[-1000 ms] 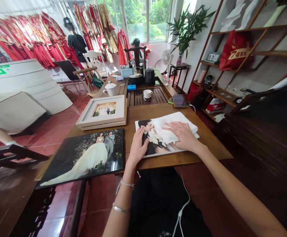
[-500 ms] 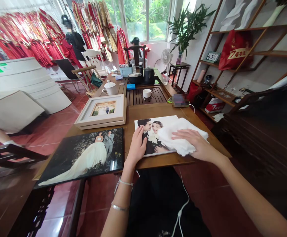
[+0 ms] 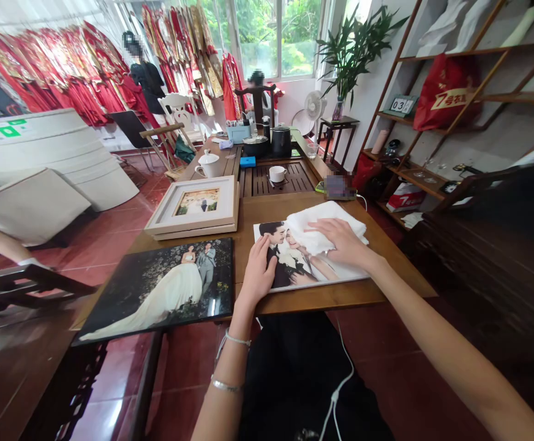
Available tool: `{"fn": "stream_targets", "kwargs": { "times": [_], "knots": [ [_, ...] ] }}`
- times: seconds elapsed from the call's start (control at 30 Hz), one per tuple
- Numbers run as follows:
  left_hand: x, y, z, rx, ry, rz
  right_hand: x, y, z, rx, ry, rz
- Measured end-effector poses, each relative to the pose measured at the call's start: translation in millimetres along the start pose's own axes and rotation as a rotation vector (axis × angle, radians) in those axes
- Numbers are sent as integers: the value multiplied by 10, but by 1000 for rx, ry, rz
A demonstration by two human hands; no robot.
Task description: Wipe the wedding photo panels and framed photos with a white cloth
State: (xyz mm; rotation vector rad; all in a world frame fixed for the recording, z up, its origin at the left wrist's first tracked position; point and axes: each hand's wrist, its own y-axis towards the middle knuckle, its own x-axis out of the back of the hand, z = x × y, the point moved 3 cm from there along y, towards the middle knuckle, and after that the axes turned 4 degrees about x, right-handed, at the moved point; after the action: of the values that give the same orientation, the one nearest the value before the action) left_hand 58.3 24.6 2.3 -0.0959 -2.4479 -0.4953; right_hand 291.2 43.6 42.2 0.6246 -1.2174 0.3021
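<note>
A white-bordered wedding photo panel (image 3: pixel 289 269) lies flat on the wooden table in front of me. My left hand (image 3: pixel 260 269) rests on its left part, fingers stretched flat and holding nothing. On the panel's upper right part is a bunched white cloth (image 3: pixel 313 214). My right hand (image 3: pixel 340 242) presses on this cloth from above, its fingers curved over it; cloth and hand hide part of the picture. To the left lies a dark, glossy wedding photo panel (image 3: pixel 166 288), its near corner past the table edge. Behind it is a stack of pale picture frames (image 3: pixel 196 208).
Further back on the wooden table (image 3: pixel 386 278) stand a slatted tea tray (image 3: pixel 289 177) with a white cup (image 3: pixel 277 174), a lidded white mug (image 3: pixel 209 164) and a dark kettle (image 3: pixel 280 141). A phone (image 3: pixel 338 187) lies at the right edge. Two people are in the background.
My right hand has moved the white cloth up and left across the photo panel, uncovering its lower right part. My left hand stays in place on the panel. The view has shifted slightly.
</note>
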Motion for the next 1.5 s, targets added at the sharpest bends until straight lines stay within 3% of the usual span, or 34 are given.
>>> {"fn": "stream_targets", "kwargs": {
  "times": [0.2, 0.37, 0.5, 0.7, 0.83, 0.93, 1.03, 1.27, 1.4, 1.5],
  "knots": [
    [2, 3, -13, -3, 15, -5, 136, -562, 460, 126, 79, 75],
    [-3, 1, -12, -4, 18, 4, 225, -840, 447, 217, 249, 132],
    [1, 4, -8, -6, 7, 5, 236, -740, 203, 174, 297, 99],
    [-1, 13, -5, 12, 4, 25, 104, -232, -126, 0, 15, 7],
    [-11, 10, 11, 7, -8, 18, 16, 95, -170, -86, -92, 5],
    [-17, 10, 23, 4, -12, 16, -16, 171, -62, -62, -101, 26],
    [-20, 13, 21, 4, -6, 21, -11, 47, 149, 21, -66, 51],
    [-29, 12, -3, 10, 13, 27, 145, -606, 596, 203, 73, 88],
    [-37, 12, 10, 6, 14, 21, 205, -812, 535, 234, 203, 145],
    [-42, 13, 24, -2, 9, 19, 197, -763, 323, 174, 244, 142]
  ]
}}
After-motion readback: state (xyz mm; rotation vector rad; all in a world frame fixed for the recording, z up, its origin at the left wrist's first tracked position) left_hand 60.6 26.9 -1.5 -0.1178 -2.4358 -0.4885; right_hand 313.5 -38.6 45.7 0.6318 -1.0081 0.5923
